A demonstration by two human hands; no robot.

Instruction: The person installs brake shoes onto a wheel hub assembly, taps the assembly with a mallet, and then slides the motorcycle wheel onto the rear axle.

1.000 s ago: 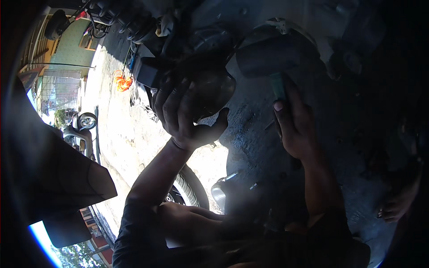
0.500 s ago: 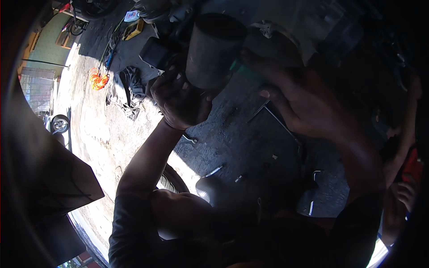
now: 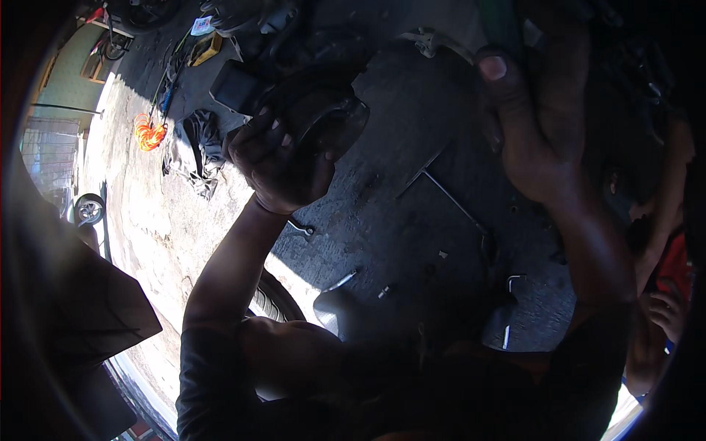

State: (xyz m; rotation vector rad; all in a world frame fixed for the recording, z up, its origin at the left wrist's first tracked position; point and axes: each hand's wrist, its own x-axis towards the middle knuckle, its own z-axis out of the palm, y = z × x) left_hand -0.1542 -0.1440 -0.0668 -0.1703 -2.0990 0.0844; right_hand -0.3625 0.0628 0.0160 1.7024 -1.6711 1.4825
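Observation:
My left hand [image 3: 283, 165] is closed around a dark, curved, shiny part [image 3: 331, 121] at upper middle; its exact kind is lost in shadow. Beside it juts a black boxy piece [image 3: 239, 87]. At upper right, my right hand [image 3: 540, 121] is raised with its fingers wrapped round the green handle of a mallet [image 3: 501, 26]. The mallet's head is not visible. A gap separates the right hand from the dark part. On the ground between my arms lies a T-handle wrench [image 3: 456, 200].
Around lie a spanner [image 3: 301, 229], a small socket-like piece [image 3: 384, 292] and an L-shaped tool [image 3: 516, 278]. Left are an orange coiled hose [image 3: 149, 132], crumpled dark cloth [image 3: 197, 151] and a wheel [image 3: 90, 209]. A tyre [image 3: 276, 298] is below my left forearm; another person's hand [image 3: 665, 309] is at right.
My right hand has swung up and right with the mallet. Its dark cylindrical head, earlier in front of my left hand, has left the view, uncovering the curved part.

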